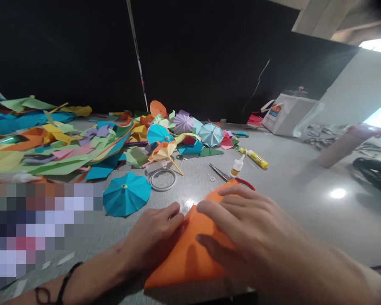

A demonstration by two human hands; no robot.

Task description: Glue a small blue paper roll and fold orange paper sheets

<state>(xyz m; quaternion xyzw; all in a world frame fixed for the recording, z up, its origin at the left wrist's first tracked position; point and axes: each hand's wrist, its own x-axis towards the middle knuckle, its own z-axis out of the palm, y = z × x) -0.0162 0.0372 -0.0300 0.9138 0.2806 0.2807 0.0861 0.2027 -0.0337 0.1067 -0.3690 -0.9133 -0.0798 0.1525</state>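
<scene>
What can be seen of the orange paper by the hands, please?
The orange paper looks like a bright, plain sheet, apparently folded, with one pointed corner toward the lower left. It is on the gray table, its far end near the scissors. The right hand spreads over it, hiding much of its right side; the left hand is at its left edge.

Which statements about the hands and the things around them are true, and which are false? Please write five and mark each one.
1. The right hand is over the orange paper. True.
2. The left hand is at that paper's left edge. True.
3. The umbrella nearest the left hand is purple. False: it is a blue paper umbrella.
4. The scissors have a red handle. True.
5. The bottle beside the scissors is green. False: it is a white bottle.
</scene>
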